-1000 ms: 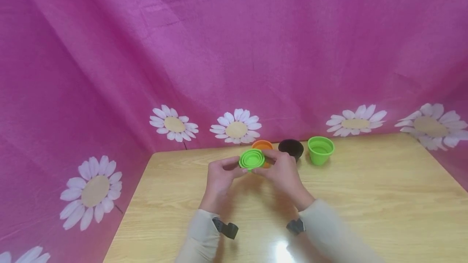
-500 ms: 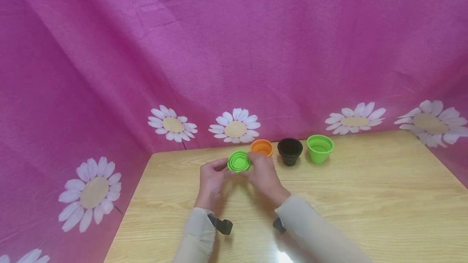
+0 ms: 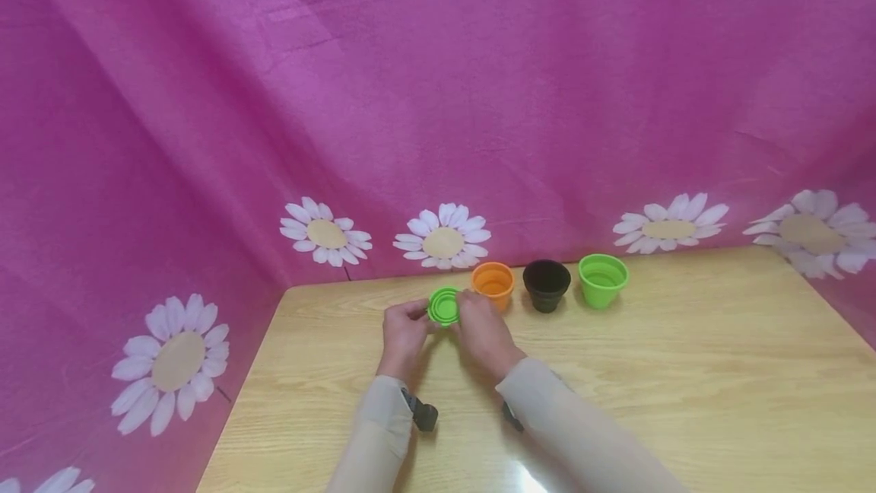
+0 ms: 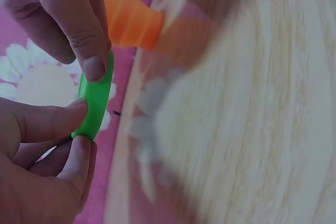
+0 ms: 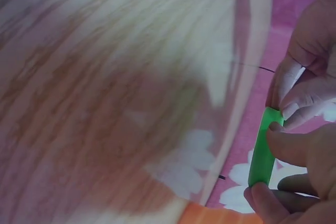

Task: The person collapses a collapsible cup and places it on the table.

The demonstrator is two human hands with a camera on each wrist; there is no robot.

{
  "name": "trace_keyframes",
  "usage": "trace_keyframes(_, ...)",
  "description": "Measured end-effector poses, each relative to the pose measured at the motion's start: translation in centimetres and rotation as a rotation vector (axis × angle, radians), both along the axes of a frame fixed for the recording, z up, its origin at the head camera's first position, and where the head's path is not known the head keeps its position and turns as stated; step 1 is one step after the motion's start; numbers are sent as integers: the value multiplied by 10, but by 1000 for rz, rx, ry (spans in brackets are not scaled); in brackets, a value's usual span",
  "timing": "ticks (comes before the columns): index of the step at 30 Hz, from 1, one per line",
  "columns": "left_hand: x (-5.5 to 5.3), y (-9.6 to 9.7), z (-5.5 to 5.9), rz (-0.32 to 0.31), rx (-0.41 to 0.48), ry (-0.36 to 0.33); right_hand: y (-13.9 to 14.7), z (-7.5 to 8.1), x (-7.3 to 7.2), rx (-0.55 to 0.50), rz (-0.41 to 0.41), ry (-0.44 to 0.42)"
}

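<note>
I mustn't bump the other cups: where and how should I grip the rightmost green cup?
Grip the rightmost green cup under its rim, probably from the right: it stands upright, tapers downward and ends the row, with the black cup on its left.

The green cup I pinch looks like smooth, rubbery plastic; my table is glossy and wood-grained, the creased cloth matt.
</note>
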State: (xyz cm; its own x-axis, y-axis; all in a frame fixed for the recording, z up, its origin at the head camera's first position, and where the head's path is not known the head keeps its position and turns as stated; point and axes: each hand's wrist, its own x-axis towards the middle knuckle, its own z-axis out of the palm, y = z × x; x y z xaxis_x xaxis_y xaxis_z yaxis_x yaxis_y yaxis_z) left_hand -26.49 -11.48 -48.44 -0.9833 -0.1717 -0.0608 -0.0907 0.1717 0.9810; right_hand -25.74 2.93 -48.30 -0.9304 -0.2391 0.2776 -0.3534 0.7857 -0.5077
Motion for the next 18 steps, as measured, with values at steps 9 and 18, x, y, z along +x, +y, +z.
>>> trace_keyframes(9,-11,1,-9,5,-81,-21,-8,-9,-10,149,3,6)
trace_keyframes(18,-17,4,-18,-17,-31,-39,-14,-19,-18,252,-37,12)
